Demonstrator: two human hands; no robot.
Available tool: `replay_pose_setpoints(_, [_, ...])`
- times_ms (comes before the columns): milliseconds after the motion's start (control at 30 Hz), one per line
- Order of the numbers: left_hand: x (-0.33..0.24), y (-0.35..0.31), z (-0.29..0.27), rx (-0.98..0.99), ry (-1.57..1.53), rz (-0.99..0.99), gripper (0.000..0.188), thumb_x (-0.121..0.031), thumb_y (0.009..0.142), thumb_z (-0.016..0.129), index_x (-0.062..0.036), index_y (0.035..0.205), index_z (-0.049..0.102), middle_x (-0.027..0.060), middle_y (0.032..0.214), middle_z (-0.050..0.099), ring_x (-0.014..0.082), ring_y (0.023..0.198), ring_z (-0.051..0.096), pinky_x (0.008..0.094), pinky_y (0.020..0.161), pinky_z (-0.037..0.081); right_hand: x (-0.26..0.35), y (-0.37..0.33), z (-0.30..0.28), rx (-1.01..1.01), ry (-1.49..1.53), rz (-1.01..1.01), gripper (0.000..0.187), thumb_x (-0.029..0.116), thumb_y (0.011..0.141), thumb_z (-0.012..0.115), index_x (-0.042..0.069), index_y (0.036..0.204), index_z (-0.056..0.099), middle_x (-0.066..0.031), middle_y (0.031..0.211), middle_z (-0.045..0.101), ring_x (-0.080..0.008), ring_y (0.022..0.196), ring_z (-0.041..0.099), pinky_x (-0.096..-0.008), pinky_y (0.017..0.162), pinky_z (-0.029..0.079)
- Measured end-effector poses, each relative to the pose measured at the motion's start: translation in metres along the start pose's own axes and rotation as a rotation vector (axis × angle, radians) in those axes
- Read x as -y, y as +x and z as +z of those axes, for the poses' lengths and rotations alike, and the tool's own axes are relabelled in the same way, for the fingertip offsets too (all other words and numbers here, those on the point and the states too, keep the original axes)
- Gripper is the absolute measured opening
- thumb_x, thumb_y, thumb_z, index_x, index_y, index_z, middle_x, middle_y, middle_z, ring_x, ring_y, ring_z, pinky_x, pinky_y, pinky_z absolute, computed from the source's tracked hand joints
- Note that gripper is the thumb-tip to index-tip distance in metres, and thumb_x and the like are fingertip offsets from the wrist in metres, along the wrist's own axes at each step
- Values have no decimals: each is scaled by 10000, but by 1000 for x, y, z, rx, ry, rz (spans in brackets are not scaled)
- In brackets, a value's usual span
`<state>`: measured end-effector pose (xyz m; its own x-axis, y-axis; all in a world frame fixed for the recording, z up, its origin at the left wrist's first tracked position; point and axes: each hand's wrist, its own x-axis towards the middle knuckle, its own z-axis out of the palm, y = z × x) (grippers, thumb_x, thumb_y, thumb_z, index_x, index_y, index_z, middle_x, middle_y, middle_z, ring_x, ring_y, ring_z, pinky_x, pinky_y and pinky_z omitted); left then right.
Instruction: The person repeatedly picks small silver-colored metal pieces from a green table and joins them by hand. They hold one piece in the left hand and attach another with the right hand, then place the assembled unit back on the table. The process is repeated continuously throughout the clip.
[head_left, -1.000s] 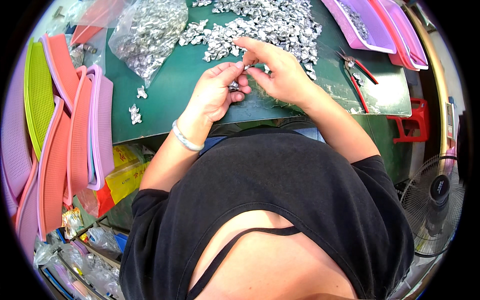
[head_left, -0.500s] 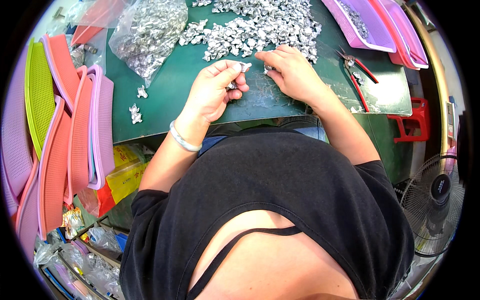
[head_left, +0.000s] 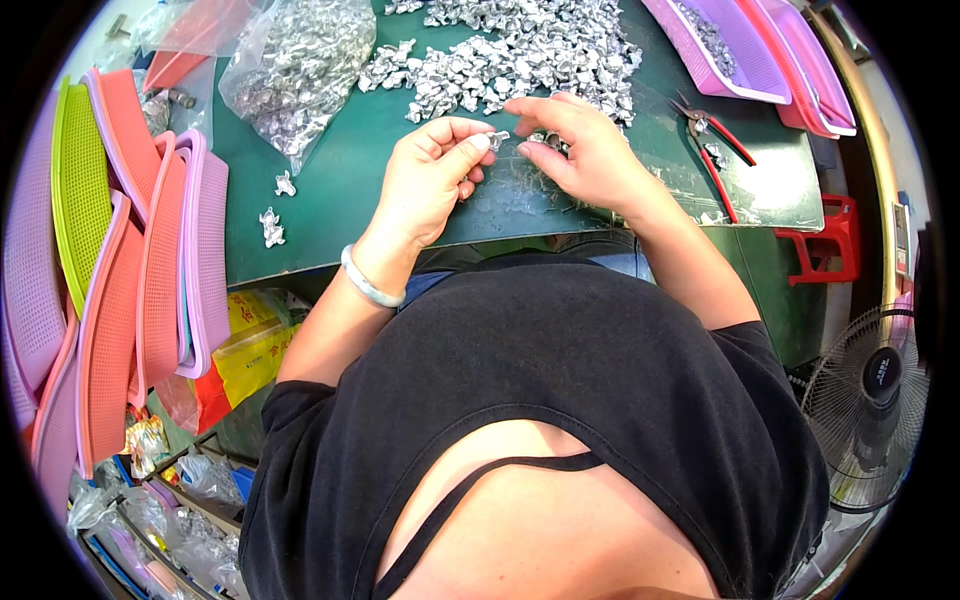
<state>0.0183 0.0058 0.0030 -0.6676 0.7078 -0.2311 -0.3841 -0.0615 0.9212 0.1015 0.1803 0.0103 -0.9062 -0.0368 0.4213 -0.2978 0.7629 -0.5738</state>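
Over the near part of the green tabletop (head_left: 330, 220), the left hand (head_left: 432, 172) pinches a small metal piece (head_left: 498, 140) between thumb and forefinger, its end left jutting rightward, probably so the other hand can get at it. The right hand (head_left: 590, 155) is just beside, thumb and forefinger apart; more metal (head_left: 549, 142) shows by its curved fingers, but I cannot tell whether they grip it. Two loose pieces (head_left: 271, 228) lie at left, well apart from the rest. Red-handled pliers (head_left: 713, 180) lie spread at right, a handy side for the right hand. Farther out, a clear bag (head_left: 295, 75) keeps many pieces together, a heap of pieces (head_left: 540, 65) spreads within likely reach, and a purple basket (head_left: 745, 92) contains small metal parts
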Motion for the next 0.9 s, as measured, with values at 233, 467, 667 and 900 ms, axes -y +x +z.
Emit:
replay_pose_setpoints(233, [-2, -5, 7, -29, 157, 66, 133, -90, 839, 571, -30, 956, 590, -3, 757, 593, 24, 597, 476, 140, 508, 363, 9, 1, 5, -131, 162, 12, 310, 55, 732, 615, 84, 1037, 568, -69, 786, 615, -238, 749, 594, -322, 661, 473])
replay_pose_setpoints(467, [0, -5, 6, -21, 165, 81, 137, -94, 838, 575, -32, 959, 591, -2, 751, 598, 22, 586, 475, 142, 499, 363, 8, 0, 6, -109, 156, 24, 378, -2, 736, 608, 69, 1104, 559, -83, 861, 618, -157, 787, 615, -265, 698, 490])
replay_pose_setpoints(667, [0, -6, 6, -25, 76, 21, 128, -102, 838, 571, -30, 940, 599, 0, 735, 597, 26, 577, 475, 149, 491, 367, 14, 0, 3, -85, 170, 49, 374, 4, 739, 599, 72, 1105, 559, -75, 836, 620, -148, 766, 610, -259, 695, 480])
replay_pose_setpoints(900, [2, -6, 5, -9, -11, -16, 126, -89, 847, 560, -17, 947, 587, 26, 742, 598, 37, 563, 476, 150, 462, 347, 15, 0, 4, -93, 142, 31, 376, -4, 736, 594, 68, 1103, 557, -71, 820, 615, -146, 768, 607, -259, 692, 477])
